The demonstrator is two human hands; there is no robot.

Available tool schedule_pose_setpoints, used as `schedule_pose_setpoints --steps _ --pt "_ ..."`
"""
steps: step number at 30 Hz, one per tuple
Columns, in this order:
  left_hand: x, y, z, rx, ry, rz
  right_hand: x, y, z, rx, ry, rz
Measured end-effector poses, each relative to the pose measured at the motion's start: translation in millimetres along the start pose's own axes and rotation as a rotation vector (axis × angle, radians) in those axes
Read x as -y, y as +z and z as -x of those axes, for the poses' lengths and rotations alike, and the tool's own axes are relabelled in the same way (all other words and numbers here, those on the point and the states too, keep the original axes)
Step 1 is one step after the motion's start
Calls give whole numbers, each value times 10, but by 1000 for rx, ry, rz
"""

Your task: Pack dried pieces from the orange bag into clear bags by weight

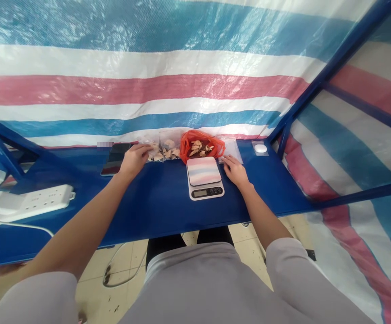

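Note:
My left hand (134, 160) is at the left edge of a clear plastic bag (169, 153) of pale, dried slices with dark edges. Its fingers are bent together on the bag's edge. Right of that bag, an opened red plastic bag (184, 150) holds more of the dried slices (198, 147). A white digital kitchen scale (205, 177) stands in front of the red bag, with nothing on its plate. My right hand (235, 171) lies beside the scale, fingers stretched out over flat clear plastic bags (233, 150).
A dark phone (116, 157) lies left of my left hand. A white power strip (43, 200) with a plug and cable is at the left of the blue table (161, 207). A small white round object (260, 148) in clear wrap lies at the right. Striped sheeting (141, 90) hangs behind.

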State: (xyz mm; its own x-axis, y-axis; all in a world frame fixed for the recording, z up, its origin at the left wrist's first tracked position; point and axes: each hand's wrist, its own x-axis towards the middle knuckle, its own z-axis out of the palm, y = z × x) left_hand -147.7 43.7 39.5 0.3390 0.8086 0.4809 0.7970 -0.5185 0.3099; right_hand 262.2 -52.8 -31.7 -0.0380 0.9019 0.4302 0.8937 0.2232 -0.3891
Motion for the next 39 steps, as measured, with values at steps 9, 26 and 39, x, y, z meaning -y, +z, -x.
schedule_pose_setpoints --steps 9,26,39 --pt "-495 -129 72 -279 -103 232 243 -234 -60 -70 -68 -32" --pt "-1472 325 279 -150 -577 1443 909 -131 -501 43 134 -865" --pt "-1303 381 362 -116 -679 1389 981 -75 -512 40 396 -1075"
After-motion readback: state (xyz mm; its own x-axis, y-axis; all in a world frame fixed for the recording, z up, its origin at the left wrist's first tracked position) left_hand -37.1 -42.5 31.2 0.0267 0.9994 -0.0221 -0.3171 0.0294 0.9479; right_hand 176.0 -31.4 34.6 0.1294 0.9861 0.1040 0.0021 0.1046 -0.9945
